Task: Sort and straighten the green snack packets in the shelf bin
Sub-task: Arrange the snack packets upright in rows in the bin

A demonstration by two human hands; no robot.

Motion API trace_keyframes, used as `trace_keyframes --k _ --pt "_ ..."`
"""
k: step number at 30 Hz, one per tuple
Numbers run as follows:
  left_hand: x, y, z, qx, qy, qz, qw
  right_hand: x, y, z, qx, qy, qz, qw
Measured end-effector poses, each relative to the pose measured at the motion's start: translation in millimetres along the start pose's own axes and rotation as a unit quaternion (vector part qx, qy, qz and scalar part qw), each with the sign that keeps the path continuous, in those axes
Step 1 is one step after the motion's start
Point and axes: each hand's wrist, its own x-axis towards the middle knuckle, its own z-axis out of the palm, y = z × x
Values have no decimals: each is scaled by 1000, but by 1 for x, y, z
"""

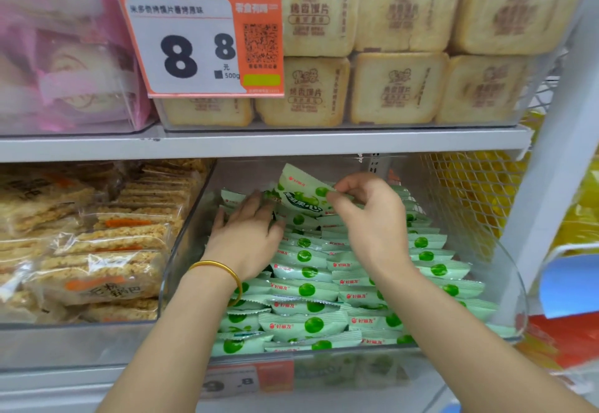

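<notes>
Green and white foil fills the clear plastic shelf bin [505,270] on the lower shelf: small pillow-shaped snack packets [304,291] printed with a green ball, lying in fairly neat overlapping rows across the front and right. That part looks largely sorted; the back left corner, where both hands are working, is looser and appears to be what remains.

The left hand [246,231], a thin gold bangle [223,271] on its wrist, lies open and flat, fingers spread, pressing on the packets at the rear left. The right hand [369,214] pinches one tilted green packet [301,193] by its edge between thumb and fingers, lifted above the pile (seemingly about to be laid into a row).

Around them, the grey shelf edge [259,143] hangs low over the bin, leaving little headroom. Clear-wrapped rice crackers [97,250] sit in the neighbouring bin to the left, toast-coloured packs [398,88] above, beside an orange price tag [201,42].
</notes>
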Motion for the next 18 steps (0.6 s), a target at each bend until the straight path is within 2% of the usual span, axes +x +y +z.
trace_keyframes --k 3,5,7,9,13,18 --pt "-13 4 -9 -88 98 1 991 -11 -6 -17 22 10 -25 999" --pt "-28 8 -17 -177 151 17 972 -17 -9 -23 31 3 -44 999" --pt "-46 12 -24 -299 146 45 942 -22 -12 -27 42 -9 -63 997" --pt "-65 16 -30 -403 108 88 905 -25 -16 -26 49 -20 -76 996" --pt "-86 20 -31 -415 106 162 889 -27 -21 -19 106 -45 -66 991" --pt "-96 19 -31 -469 151 132 860 -34 -18 -20 91 -118 -103 983"
